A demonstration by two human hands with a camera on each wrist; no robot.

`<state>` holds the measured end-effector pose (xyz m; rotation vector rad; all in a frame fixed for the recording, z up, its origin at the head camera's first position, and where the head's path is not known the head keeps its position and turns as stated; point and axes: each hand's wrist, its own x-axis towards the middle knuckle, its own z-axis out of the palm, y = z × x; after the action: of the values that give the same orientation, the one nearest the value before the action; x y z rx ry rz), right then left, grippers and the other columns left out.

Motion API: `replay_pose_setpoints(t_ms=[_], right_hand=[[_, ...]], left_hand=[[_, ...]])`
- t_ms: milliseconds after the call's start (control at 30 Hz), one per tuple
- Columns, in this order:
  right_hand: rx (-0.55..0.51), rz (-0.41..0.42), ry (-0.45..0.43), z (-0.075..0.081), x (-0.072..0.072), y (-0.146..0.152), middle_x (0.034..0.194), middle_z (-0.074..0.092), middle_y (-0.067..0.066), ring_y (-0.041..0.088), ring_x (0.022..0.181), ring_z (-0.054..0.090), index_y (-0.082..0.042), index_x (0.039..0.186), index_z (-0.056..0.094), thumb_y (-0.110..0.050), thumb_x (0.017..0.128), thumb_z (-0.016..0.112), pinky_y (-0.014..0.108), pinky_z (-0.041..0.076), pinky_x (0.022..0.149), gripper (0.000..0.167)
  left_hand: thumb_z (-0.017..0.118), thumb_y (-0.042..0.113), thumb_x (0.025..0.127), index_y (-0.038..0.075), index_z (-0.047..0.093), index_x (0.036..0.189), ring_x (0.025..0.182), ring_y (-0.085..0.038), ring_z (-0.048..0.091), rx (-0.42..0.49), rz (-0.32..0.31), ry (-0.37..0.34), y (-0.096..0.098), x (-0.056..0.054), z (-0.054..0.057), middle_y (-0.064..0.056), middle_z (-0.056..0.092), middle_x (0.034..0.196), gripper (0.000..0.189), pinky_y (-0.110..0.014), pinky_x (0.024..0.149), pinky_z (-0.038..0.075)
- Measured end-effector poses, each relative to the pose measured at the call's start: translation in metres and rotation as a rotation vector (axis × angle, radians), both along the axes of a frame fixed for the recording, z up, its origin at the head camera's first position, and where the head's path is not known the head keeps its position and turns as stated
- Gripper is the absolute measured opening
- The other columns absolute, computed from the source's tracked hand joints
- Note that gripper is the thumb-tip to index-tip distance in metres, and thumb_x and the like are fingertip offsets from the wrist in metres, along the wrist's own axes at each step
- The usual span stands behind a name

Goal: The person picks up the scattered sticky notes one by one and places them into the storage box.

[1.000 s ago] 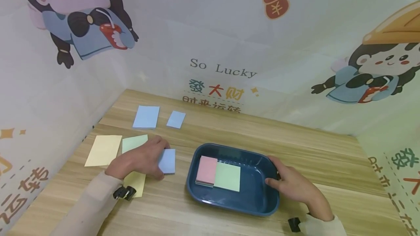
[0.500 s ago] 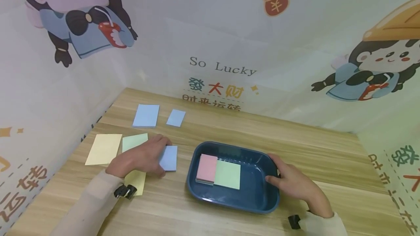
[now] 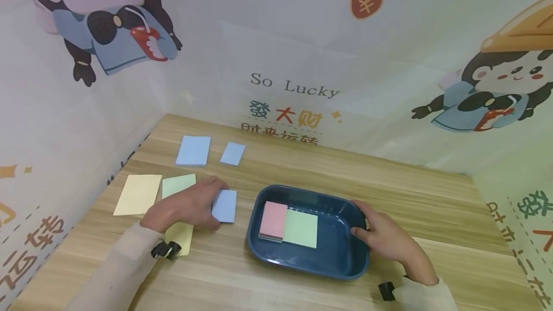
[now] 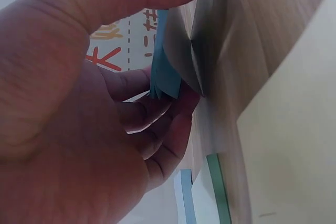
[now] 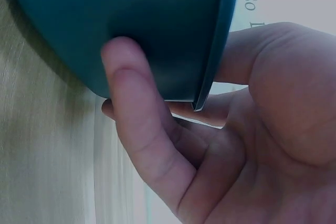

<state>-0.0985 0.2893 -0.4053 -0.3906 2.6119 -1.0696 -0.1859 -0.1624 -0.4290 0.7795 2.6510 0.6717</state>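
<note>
Fingers (image 3: 216, 183) of my left hand (image 3: 190, 206) are pinching a blue pad (image 3: 225, 206), thumb nearest me, its sheets fanning apart a bit. My right hand (image 3: 386, 236) grips the end of a navy tray (image 3: 334, 248), thumb hooked inside the rim. Left of that thumb, in the tray, sit a pink pad (image 3: 273, 220) and a green pad (image 3: 301, 229). Beyond my left fingers are two more blue ones (image 3: 193, 150) on the bench (image 3: 345, 172), and behind those fingers, toward my wrist, a yellow pad (image 3: 181, 240) pokes out.
</note>
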Motion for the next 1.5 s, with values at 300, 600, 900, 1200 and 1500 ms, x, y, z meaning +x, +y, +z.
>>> replay_pose_setpoints(t_ms=[300,600,900,1200,1500], right_hand=[[-0.021,0.005,0.008,-0.001,-0.001,0.001,0.134,0.065,0.039,0.017,0.067,0.072,0.011,0.16,0.037,-0.005,0.105,0.069,0.033,0.061,0.055,0.066],[-0.022,-0.004,0.008,-0.003,-0.001,0.003,0.137,0.064,0.04,0.018,0.073,0.074,0.012,0.16,0.037,-0.005,0.104,0.069,0.034,0.062,0.055,0.066],[-0.012,0.01,0.015,-0.002,0.0,0.003,0.138,0.064,0.038,0.015,0.064,0.07,0.011,0.161,0.037,-0.006,0.106,0.068,0.033,0.061,0.056,0.065],[-0.011,0.019,0.027,-0.002,-0.001,0.003,0.135,0.066,0.038,0.014,0.061,0.069,0.01,0.161,0.038,-0.006,0.106,0.068,0.033,0.06,0.056,0.065],[0.057,0.027,0.094,-0.003,-0.002,0.002,0.136,0.069,0.031,0.035,0.098,0.078,0.009,0.158,0.043,-0.008,0.105,0.069,0.051,0.066,0.084,0.062]], left_hand=[[0.099,0.017,0.071,-0.011,0.056,0.145,0.104,-0.024,0.061,0.056,-0.015,0.0,-0.001,0.002,0.008,-0.013,0.062,0.125,0.09,-0.04,0.087,0.058],[0.099,0.018,0.075,-0.008,0.055,0.146,0.103,-0.024,0.061,0.098,-0.048,-0.013,0.004,0.003,0.02,-0.014,0.062,0.13,0.088,-0.038,0.085,0.058],[0.097,0.02,0.077,-0.004,0.058,0.144,0.115,-0.027,0.059,0.165,-0.124,-0.014,0.016,0.004,0.031,-0.01,0.063,0.132,0.082,-0.043,0.094,0.057],[0.098,0.023,0.078,-0.001,0.058,0.145,0.119,-0.026,0.06,0.214,-0.193,-0.033,0.034,0.008,0.043,-0.011,0.064,0.137,0.082,-0.044,0.099,0.056],[0.098,0.027,0.08,-0.001,0.059,0.145,0.119,-0.024,0.058,0.177,-0.254,0.015,0.065,0.007,0.037,-0.009,0.063,0.137,0.081,-0.043,0.101,0.056]])
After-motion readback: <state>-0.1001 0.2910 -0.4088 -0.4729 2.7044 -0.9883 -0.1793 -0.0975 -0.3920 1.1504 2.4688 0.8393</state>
